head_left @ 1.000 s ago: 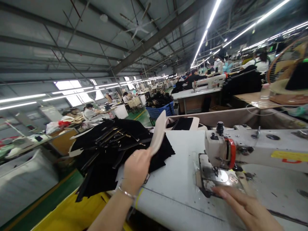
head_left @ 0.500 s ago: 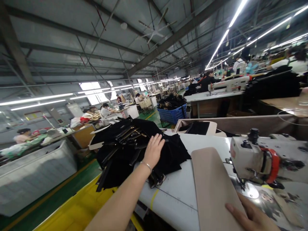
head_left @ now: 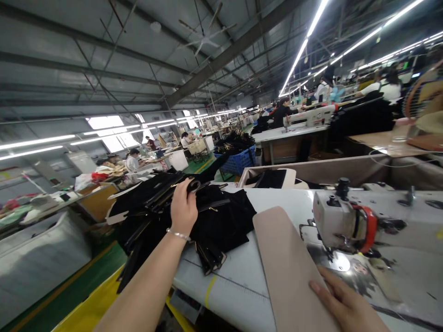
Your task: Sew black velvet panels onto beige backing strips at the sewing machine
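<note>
My left hand (head_left: 183, 210) is closed on a black zippered fabric piece (head_left: 212, 168), whose far end sticks up above a heap of similar black pieces (head_left: 224, 226) with gold zippers. The heap lies on the white sewing table (head_left: 238, 281). Lower right, my right hand (head_left: 341, 302) grips the edge of a long beige panel (head_left: 285, 258) with rounded corners, thumb on top and fingers at its right side. The panel lies across the table, between the heap and a white sewing machine (head_left: 330, 221) with its lamp lit.
Below the table's left edge stands a yellow bin (head_left: 90, 309). Behind the table are a beige-lined trough (head_left: 349, 177) and a blue basket (head_left: 242, 161) full of black pieces. A large white bin (head_left: 44, 249) stands left across the green floor. Other people sit at machines farther off.
My left hand was lying open on the black heap; now it has closed on one piece and lifted it partly. My right hand still grips the beige panel. The view has turned slightly right.
</note>
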Tool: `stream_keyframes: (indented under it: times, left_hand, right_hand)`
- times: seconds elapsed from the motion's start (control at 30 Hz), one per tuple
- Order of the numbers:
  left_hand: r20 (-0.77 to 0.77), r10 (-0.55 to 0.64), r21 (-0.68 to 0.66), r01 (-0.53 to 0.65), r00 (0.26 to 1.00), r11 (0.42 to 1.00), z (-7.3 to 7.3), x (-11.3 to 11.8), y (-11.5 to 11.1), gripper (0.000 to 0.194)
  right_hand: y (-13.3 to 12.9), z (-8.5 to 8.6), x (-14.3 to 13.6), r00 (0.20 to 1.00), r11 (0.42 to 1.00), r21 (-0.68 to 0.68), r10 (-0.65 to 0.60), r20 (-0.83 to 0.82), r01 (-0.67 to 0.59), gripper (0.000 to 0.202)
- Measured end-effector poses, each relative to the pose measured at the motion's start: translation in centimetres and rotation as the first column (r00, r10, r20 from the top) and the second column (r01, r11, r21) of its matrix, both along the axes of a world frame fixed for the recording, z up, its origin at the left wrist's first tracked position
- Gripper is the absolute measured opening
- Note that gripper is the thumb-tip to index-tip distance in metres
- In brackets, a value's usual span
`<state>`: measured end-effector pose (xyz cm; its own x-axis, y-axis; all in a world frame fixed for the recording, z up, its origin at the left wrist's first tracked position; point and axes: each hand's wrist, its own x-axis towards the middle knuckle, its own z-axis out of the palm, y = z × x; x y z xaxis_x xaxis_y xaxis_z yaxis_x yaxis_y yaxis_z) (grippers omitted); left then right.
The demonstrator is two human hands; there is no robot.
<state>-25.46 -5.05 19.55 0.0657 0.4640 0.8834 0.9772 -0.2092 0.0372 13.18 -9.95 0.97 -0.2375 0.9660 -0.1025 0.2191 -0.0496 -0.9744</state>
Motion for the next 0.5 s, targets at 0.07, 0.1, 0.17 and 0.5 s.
stream_keyframes:
  times: [0.07, 0.1, 0.17, 0.5]
  left_hand:
    - [-0.082, -0.259, -0.153, 0.245, 0.962, 0.957, -1.3, 2.1, -3.5, 0.041]
    - [-0.138, -0.414, -0.295, 0.362, 0.900, 0.884, -2.3, 3.0, -5.1, 0.043]
    - [-0.185, -0.623, -0.595, 0.418, 0.760, 0.686, -4.6, 4.2, -7.7, 0.045]
    - [-0.038, -0.377, -0.888, 0.142, 0.926, 0.438, -9.2, 9.2, -7.9, 0.041]
  right_hand:
    - [-0.4, -0.2, 0.2, 0.999, 0.999, 0.008, 0.041, -0.017, -0.041, 0.058]
    - [-0.7, -0.3, 0.3, 0.998, 0.998, 0.004, 0.062, -0.011, -0.062, 0.059]
    - [-1.5, -0.5, 0.8, 0.997, 0.998, -0.022, 0.063, 0.039, -0.062, 0.060]
    - [-8.6, -0.3, 1.7, 0.989, 0.981, -0.169, -0.116, -0.088, 0.100, 0.068]
